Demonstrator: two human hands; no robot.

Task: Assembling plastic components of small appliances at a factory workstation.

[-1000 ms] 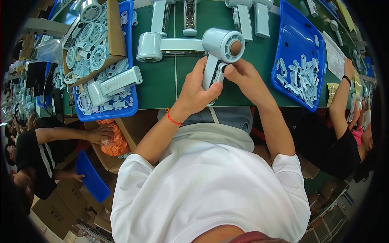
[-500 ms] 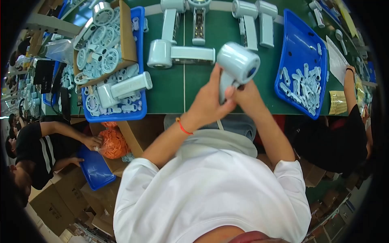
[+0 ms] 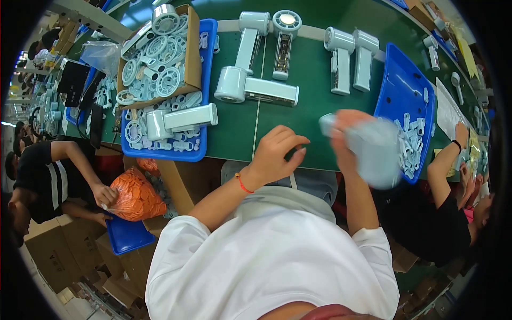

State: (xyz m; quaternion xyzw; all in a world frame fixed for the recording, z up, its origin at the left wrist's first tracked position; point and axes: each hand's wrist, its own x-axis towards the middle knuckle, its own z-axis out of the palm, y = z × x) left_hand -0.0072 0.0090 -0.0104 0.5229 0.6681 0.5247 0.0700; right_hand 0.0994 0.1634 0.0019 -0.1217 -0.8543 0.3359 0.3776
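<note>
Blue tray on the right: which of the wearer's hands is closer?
Right. The right hand, holding a blurred pale device, is left of the tray; the left hand is farther left.

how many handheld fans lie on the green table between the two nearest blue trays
5: a back-left fan, a second fan beside it, a sideways fan in front, a fourth fan and a fifth fan side by side near the right tray. None seem hidden.

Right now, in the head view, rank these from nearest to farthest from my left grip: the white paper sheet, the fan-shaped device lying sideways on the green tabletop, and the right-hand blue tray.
1. Fan-shaped device: ahead of your left grip, slightly left.
2. Blue tray: off to the right.
3. White paper sheet: farther right, past the tray.
</note>
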